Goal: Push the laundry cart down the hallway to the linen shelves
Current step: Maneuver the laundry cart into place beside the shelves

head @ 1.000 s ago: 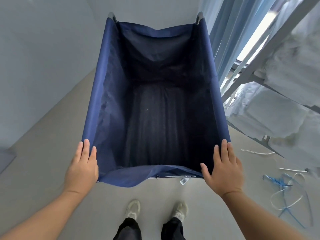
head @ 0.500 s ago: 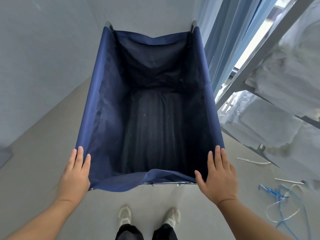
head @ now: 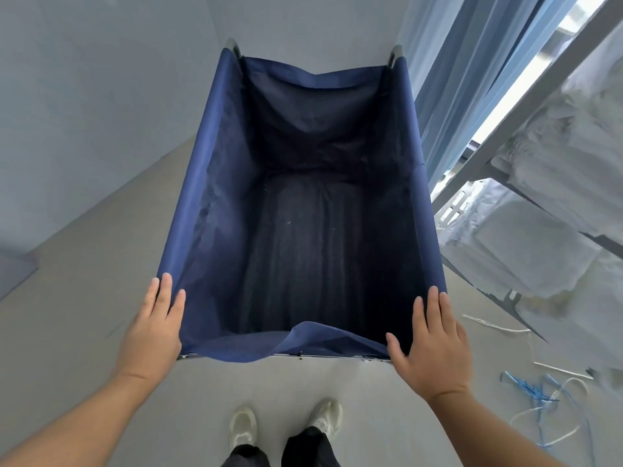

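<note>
The laundry cart (head: 202, 183) is a deep navy fabric bin on a metal frame, empty inside, straight ahead of me. My left hand (head: 151, 332) lies over its near left corner, fingers flat along the rim. My right hand (head: 431, 348) covers the near right corner, with the thumb hooked over the inner edge. The linen shelves (head: 505, 156), a grey metal rack, stand close along the cart's right side, stacked with folded white linens (head: 526, 251).
A pale wall (head: 84, 112) runs along the left and another closes the hallway just beyond the cart. Blue curtains (head: 448, 79) hang at the far right by a bright window. Loose blue and white cords (head: 539, 399) lie on the floor at the right. My shoes (head: 242, 429) are behind the cart.
The cart has rolled slightly forward beside the shelves, and the floor cords have slid a little nearer to me. Both hands stay on the same corners.
</note>
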{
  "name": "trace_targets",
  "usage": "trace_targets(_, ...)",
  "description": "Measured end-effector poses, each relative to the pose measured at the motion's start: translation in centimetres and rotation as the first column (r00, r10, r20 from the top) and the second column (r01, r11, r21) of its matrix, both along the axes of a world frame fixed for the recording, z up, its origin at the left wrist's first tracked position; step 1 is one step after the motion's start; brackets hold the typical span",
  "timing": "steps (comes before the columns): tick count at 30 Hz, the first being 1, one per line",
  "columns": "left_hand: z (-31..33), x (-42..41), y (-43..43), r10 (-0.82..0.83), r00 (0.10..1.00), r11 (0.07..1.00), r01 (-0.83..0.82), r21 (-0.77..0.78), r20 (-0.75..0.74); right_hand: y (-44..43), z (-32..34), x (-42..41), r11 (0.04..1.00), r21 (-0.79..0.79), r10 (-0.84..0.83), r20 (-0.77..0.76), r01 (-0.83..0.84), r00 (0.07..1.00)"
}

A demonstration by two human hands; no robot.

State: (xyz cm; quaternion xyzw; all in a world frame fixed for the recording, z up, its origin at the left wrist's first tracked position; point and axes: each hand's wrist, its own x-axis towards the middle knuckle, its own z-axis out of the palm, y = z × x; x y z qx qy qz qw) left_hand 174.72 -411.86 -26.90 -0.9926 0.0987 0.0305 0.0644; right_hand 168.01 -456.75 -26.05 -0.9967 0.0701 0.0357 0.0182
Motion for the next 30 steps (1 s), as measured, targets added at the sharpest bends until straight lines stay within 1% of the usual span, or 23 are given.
trace_targets(3, 0.3, -2.1, -0.6, 0.054, 0.998, 0.998, -0.054, -0.015, -0.031, -0.4, 0.0, -1.3, 1.000, -0.008, 0.008, -0.014, -0.008, 1.000)
trace_targets(7, 0.6, -5.0, -1.4, 0.088, 0.995, 0.996, -0.089, -0.024, -0.037, -1.0, 0.1, -2.9, 0.999, -0.016, 0.030, -0.018, -0.030, 0.999)
trace_targets(14, 1.1, -10.5, -3.5, 0.156, 0.988, 0.987, -0.156, -0.043, 0.001, -2.8, 0.6, -5.2, 0.995, -0.045, 0.088, -0.026, -0.090, 0.996)
trace_targets(19, 1.5, -15.4, -5.3, 0.213, 0.975, 0.977, -0.213, -0.001, -0.059, -4.4, 0.7, -7.2, 0.987, -0.047, 0.152, -0.037, -0.154, 0.988)
trace_targets(23, 1.5, -18.6, -6.7, 0.242, 0.967, 0.970, -0.241, 0.026, -0.075, -5.7, 0.7, -8.3, 0.978, -0.087, 0.186, -0.049, -0.189, 0.981)
trace_targets(28, 1.0, -22.5, -7.9, 0.290, 0.954, 0.957, -0.289, 0.020, -0.076, -7.1, 0.4, -10.0, 0.968, -0.119, 0.216, -0.052, -0.221, 0.975)
trace_targets(30, 0.8, -23.8, -8.7, 0.314, 0.946, 0.949, -0.316, -0.015, -0.074, -7.6, 0.3, -10.5, 0.965, -0.126, 0.224, -0.059, -0.230, 0.973)
